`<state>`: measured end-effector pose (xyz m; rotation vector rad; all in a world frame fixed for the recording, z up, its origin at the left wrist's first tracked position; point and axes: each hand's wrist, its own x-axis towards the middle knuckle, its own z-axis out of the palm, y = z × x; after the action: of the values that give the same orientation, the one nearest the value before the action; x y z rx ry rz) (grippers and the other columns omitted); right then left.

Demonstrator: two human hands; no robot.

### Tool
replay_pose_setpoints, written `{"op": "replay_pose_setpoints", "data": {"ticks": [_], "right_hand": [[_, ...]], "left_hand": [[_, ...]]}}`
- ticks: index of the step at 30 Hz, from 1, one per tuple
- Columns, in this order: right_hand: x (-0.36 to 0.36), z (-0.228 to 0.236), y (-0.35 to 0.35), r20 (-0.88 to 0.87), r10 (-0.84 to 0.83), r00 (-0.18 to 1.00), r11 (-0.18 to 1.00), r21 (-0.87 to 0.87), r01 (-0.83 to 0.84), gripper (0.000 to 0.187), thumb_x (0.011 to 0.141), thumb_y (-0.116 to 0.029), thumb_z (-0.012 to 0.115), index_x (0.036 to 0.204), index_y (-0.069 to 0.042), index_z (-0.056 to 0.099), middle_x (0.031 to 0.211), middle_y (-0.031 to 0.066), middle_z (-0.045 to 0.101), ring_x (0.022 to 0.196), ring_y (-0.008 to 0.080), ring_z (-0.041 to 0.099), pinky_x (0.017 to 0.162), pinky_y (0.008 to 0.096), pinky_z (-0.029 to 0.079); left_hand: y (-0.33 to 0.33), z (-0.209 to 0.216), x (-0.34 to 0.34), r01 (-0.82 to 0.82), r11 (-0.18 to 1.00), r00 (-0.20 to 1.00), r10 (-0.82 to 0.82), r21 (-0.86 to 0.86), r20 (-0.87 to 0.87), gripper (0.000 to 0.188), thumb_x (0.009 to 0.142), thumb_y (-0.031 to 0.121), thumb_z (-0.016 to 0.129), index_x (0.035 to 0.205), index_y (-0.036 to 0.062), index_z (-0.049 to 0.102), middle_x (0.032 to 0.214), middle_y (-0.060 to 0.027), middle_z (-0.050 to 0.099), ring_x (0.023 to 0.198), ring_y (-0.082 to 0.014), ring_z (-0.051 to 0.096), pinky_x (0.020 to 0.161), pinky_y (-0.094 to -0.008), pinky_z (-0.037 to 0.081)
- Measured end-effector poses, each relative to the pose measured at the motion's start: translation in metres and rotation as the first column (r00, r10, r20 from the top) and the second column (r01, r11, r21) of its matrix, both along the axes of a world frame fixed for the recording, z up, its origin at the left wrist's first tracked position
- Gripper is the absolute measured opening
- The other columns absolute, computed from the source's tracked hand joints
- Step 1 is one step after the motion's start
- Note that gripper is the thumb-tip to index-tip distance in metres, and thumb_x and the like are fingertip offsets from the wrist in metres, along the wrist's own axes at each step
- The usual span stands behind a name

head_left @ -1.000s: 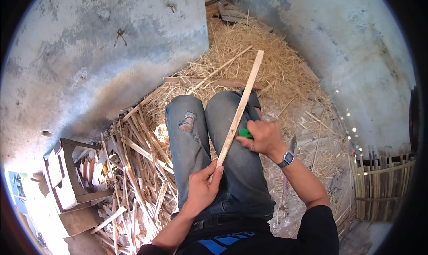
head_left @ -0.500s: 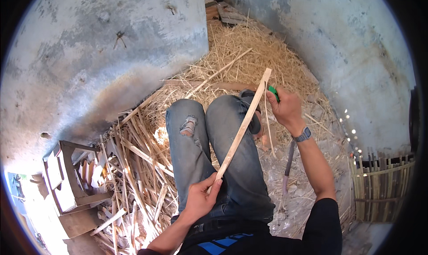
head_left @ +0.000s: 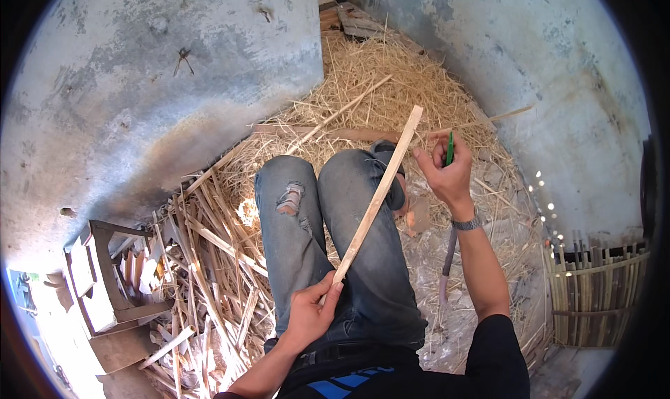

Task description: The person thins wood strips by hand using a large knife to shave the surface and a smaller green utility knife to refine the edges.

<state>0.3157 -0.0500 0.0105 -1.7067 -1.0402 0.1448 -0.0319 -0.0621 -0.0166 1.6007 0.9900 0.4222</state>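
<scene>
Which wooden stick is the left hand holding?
The pale strip slanting over the right thigh: the left hand pinches its lower end, while the heaped sticks lie loose.

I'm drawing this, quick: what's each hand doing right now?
Left hand: closed on the near end of the wooden strip.
Right hand: holding a small green object.

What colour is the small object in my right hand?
The small object in your right hand is green where visible; it shows in the head view.

Workshop, perhaps — shavings (head_left: 427,85); wood strips (head_left: 209,259)
</scene>
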Motion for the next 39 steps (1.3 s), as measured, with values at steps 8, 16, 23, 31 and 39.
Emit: {"op": "replay_pose_setpoints", "data": {"ticks": [8, 16, 23, 31, 39], "right_hand": [[0.025, 0.008, 0.023, 0.344, -0.040, 0.938, 0.989, 0.148, -0.012, 0.021, 0.087, -0.018, 0.079, 0.097, -0.001, 0.071, 0.088, 0.0037, 0.064, 0.065, 0.0132, 0.056, 0.059, 0.0277, 0.045], [0.112, 0.049, 0.018, -0.121, -0.720, 0.683, 0.627, 0.310, 0.715, 0.021, 0.096, -0.019, 0.066, 0.091, 0.001, 0.067, 0.103, 0.0153, 0.072, 0.092, 0.0212, 0.069, 0.080, 0.0361, 0.055], [0.127, 0.040, -0.017, 0.296, -0.369, 0.881, 0.808, -0.366, 0.461, 0.053, 0.091, -0.045, 0.072, 0.107, 0.004, 0.063, 0.106, 0.0227, 0.071, 0.097, 0.0270, 0.068, 0.086, 0.0391, 0.053], [-0.030, 0.011, -0.031, -0.114, 0.061, 0.992, 0.930, -0.355, -0.098, 0.047, 0.097, -0.045, 0.062, 0.087, 0.002, 0.063, 0.067, 0.0199, 0.058, 0.061, 0.0291, 0.057, 0.061, 0.0419, 0.045], [-0.080, -0.002, -0.057, 0.215, 0.363, 0.907, 0.824, -0.528, -0.206, 0.055, 0.094, -0.051, 0.062, 0.065, -0.004, 0.064, 0.056, 0.0195, 0.059, 0.056, 0.0402, 0.063, 0.055, 0.0490, 0.049]], "left_hand": [[0.000, 0.000, 0.004, -0.014, 0.995, 0.999, 0.010, 0.098, 0.043, 0.028, 0.097, 0.010, 0.067, 0.121, -0.0046, 0.068, 0.065, -0.0005, 0.057, 0.063, -0.0022, 0.047, 0.057, -0.0216, 0.041], [-0.013, -0.009, -0.023, -0.028, 0.996, 0.998, 0.034, 0.087, -0.062, 0.028, 0.095, 0.013, 0.069, 0.115, -0.0056, 0.070, 0.074, -0.0194, 0.070, 0.062, -0.0131, 0.065, 0.059, -0.0290, 0.050], [-0.011, -0.013, -0.019, -0.042, 0.996, 0.999, 0.041, 0.079, 0.013, 0.028, 0.095, 0.013, 0.070, 0.116, -0.0055, 0.070, 0.077, -0.0122, 0.069, 0.067, -0.0063, 0.060, 0.060, -0.0257, 0.048], [-0.002, 0.000, -0.019, 0.003, 0.943, 0.995, 0.031, -0.333, 0.096, 0.031, 0.101, 0.017, 0.064, 0.126, 0.0002, 0.068, 0.068, 0.0045, 0.054, 0.055, -0.0008, 0.044, 0.049, -0.0200, 0.033], [0.005, 0.012, -0.001, 0.058, 0.845, 0.990, 0.020, -0.531, 0.140, 0.036, 0.105, 0.023, 0.058, 0.135, 0.0052, 0.063, 0.067, 0.0057, 0.049, 0.053, -0.0006, 0.039, 0.047, -0.0205, 0.032]]}}
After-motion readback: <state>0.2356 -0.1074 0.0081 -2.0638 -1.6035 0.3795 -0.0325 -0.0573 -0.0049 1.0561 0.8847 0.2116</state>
